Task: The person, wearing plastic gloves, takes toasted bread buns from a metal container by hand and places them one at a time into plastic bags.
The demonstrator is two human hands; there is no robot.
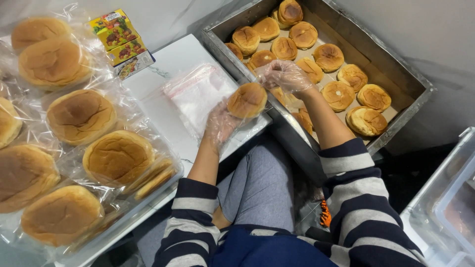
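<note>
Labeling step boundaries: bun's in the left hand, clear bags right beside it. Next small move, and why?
Probably slide the bun into a clear bag: the gloved left hand holds it just over the stack, the gloved right hand touches its far edge, and the buns at left are already bagged.

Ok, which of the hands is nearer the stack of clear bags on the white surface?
Left. The left hand holds a bun right at the edge of the clear bags, overlapping them. The right hand is farther off, over the metal tray of buns.
</note>
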